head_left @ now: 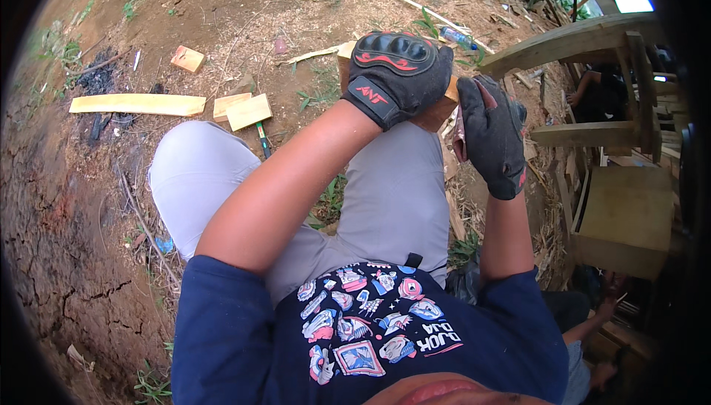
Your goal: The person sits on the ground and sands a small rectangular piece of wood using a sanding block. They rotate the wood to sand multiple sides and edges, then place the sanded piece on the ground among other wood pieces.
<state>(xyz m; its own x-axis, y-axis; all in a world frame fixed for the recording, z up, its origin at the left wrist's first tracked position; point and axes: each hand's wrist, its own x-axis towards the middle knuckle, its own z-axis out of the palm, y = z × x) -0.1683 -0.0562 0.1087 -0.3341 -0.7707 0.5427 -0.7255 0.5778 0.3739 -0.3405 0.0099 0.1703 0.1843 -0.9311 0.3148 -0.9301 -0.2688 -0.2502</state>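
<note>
My left hand (400, 71), in a black glove with hard knuckle guards and red marks, is closed over a wooden block (435, 114). The block rests at my right knee, and the glove hides most of it. Close to the block's right end is my right hand (495, 138), also in a black glove. Its fingers are closed on a folded reddish-brown sheet that looks like sandpaper (459, 142). Part of that sheet hangs below the fingers, and the rest is hidden in the glove.
Left of my knees lie a long pale board (137, 104), a small wood block (187, 58) and a wood piece (249, 111) with a green-and-black handle (263, 140) under it. A plastic bottle (458, 37) lies farther off. Wooden frames (592, 134) and another person's arm (594, 323) are at right.
</note>
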